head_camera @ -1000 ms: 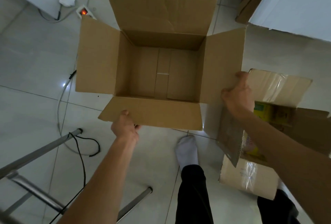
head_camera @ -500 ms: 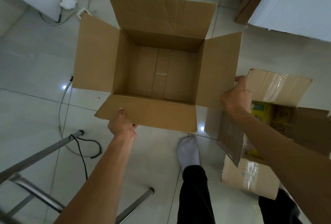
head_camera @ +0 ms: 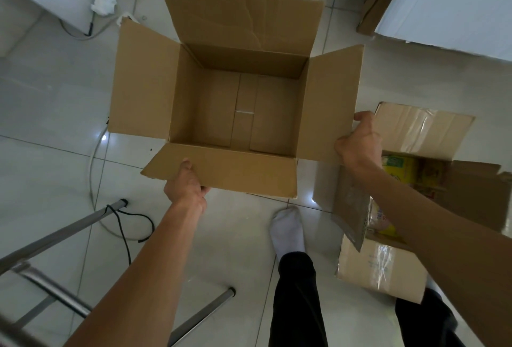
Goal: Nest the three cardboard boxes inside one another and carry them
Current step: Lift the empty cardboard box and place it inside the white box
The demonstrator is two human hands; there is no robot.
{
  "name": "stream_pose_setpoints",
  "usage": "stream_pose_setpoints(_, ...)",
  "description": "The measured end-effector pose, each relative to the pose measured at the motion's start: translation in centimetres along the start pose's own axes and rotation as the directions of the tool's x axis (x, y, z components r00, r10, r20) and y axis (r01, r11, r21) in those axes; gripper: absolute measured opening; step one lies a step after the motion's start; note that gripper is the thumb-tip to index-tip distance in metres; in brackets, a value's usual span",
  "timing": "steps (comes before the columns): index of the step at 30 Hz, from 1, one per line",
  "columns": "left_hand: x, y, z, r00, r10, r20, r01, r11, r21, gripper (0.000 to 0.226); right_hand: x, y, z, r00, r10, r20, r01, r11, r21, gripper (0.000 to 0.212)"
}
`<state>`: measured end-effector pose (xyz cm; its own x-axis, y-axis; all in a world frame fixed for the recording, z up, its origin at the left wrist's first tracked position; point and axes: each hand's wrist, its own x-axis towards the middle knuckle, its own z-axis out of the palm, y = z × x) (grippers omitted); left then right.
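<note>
Two cardboard boxes are seen: the open empty box [head_camera: 238,108] is gripped at its flaps by the closed left hand [head_camera: 186,186] and right hand [head_camera: 359,141], beside a taped box [head_camera: 410,208].

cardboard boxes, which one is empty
The big open box held up by both hands, left hand and right hand: its bare bottom shows. The taped box on the floor holds yellow packets.

Large empty box [head_camera: 238,113], flaps spread. Left hand [head_camera: 186,185] grips near flap; right hand [head_camera: 358,142] grips right flap. Second box [head_camera: 410,180] on tiled floor [head_camera: 50,102] at right, packets inside. Socked foot [head_camera: 286,230] below.
</note>
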<state>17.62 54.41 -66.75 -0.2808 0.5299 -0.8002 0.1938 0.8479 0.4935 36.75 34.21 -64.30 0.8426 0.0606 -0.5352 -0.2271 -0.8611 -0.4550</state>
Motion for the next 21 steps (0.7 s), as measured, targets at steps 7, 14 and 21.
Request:
stream_pose_setpoints(7,-2.7,-1.2,0.3,0.998,-0.054,0.011,0.053,0.997,0.06,0.053,0.0,1.6,-1.4,0.997,-0.069,0.027,0.07,0.997,-0.036,0.049)
stream_pose_setpoints(14,-7.6,-5.6,0.7,0.996,0.025,-0.081,-0.012,0.989,0.15,0.087,0.5,5.2,-5.6,0.995,-0.104,0.007,0.104,0.985,-0.136,0.044)
stream_pose_setpoints(21,-14.5,-13.6,3.6,0.981,0.19,-0.049,-0.172,0.953,0.249,0.122,1.3,12.9,-12.9,0.989,-0.14,-0.05,0.134,0.984,-0.118,0.034)
